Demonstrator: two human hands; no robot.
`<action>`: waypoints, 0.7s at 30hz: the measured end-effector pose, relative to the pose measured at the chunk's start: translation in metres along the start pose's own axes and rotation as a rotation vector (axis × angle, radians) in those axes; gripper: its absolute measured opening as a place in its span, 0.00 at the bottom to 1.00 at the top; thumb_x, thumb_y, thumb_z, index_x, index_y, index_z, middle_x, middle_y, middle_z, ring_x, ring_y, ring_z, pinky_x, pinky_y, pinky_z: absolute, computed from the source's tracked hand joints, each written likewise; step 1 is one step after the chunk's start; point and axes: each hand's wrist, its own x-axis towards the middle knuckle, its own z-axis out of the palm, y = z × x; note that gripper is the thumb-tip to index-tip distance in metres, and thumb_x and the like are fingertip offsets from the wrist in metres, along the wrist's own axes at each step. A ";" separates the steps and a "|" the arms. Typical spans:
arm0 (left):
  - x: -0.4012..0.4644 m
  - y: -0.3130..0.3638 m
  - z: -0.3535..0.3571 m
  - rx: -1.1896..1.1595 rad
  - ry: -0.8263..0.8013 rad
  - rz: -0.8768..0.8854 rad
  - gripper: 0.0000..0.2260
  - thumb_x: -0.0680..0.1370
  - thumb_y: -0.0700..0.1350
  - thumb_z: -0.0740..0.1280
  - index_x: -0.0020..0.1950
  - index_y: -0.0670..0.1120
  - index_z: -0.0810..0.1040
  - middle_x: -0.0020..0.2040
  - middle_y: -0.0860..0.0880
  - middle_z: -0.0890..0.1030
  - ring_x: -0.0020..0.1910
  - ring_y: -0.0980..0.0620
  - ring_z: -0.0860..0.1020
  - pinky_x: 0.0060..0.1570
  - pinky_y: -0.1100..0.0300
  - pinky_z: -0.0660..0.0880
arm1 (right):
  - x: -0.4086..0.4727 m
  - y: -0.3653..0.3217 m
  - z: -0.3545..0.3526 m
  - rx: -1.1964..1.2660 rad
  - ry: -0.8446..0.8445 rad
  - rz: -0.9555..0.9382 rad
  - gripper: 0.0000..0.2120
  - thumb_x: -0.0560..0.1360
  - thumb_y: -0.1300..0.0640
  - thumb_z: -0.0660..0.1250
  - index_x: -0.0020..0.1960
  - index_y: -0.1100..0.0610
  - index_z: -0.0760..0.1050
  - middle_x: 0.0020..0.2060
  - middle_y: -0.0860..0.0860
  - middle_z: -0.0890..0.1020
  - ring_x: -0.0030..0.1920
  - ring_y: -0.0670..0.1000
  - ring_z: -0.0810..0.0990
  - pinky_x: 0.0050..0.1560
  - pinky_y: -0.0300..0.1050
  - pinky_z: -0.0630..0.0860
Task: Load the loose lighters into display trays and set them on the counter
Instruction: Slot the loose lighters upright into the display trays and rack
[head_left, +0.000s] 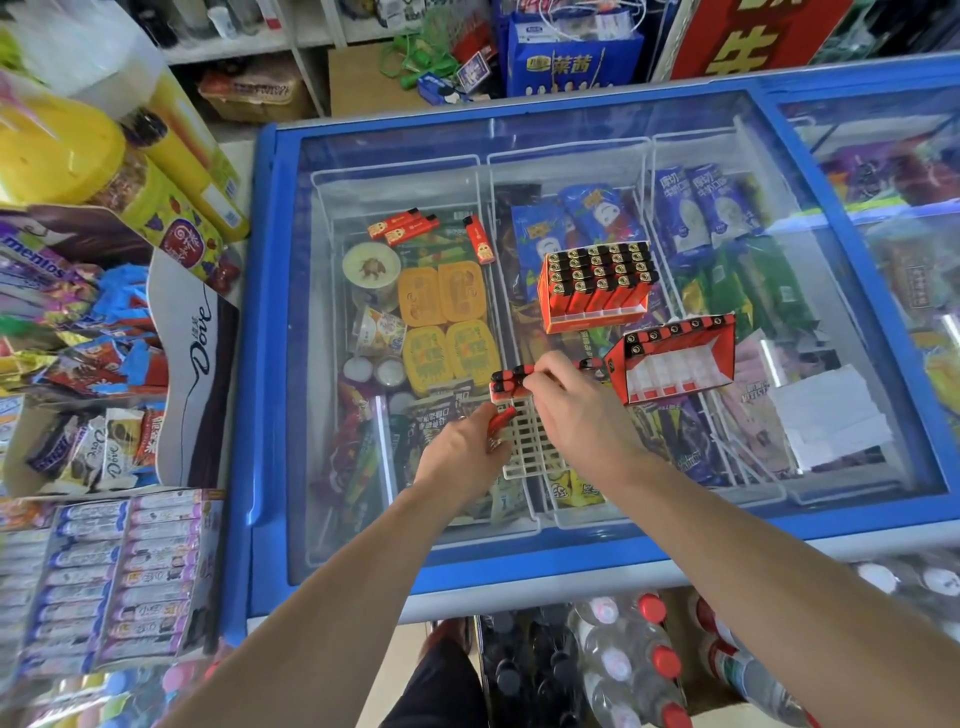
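A white grid tray (530, 447) lies on the freezer's glass lid (415, 150) with a few red lighters (506, 382) standing along its far edge. My left hand (460, 457) grips a red lighter (501, 420) at the tray's left side. My right hand (576, 410) pinches the row of lighters at the tray's far edge. A full red display box of lighters (595, 286) stands behind. A second red box (675, 358), tipped on its side, holds one row. Three loose red lighters (402, 226) and another single loose lighter (478, 239) lie farther back.
The freezer's blue frame (262, 364) borders the lid; ice creams lie under the glass. Candy racks, a Dove display (192, 353) and a yellow jar (57, 150) crowd the left. Bottled drinks (639, 654) stand on the floor below. A blue bag (571, 57) stands behind.
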 end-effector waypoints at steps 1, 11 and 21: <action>-0.001 0.001 -0.001 -0.041 0.001 0.022 0.06 0.81 0.49 0.65 0.57 0.50 0.71 0.39 0.51 0.78 0.35 0.50 0.78 0.36 0.54 0.78 | 0.000 0.000 -0.002 0.029 0.025 0.014 0.07 0.76 0.69 0.69 0.53 0.63 0.79 0.50 0.56 0.77 0.31 0.52 0.76 0.26 0.46 0.76; -0.012 0.030 -0.013 -0.390 -0.090 0.071 0.06 0.83 0.48 0.57 0.54 0.55 0.72 0.37 0.49 0.78 0.32 0.53 0.74 0.31 0.58 0.73 | -0.017 -0.001 -0.025 0.680 0.094 0.507 0.09 0.77 0.61 0.67 0.55 0.52 0.80 0.47 0.46 0.81 0.39 0.42 0.79 0.39 0.32 0.75; -0.020 0.044 -0.012 -0.426 -0.045 0.155 0.04 0.82 0.50 0.66 0.55 0.54 0.74 0.46 0.53 0.82 0.40 0.55 0.83 0.41 0.56 0.81 | -0.027 0.004 -0.034 0.985 -0.014 0.672 0.10 0.76 0.59 0.70 0.54 0.46 0.78 0.44 0.54 0.81 0.38 0.50 0.84 0.38 0.43 0.80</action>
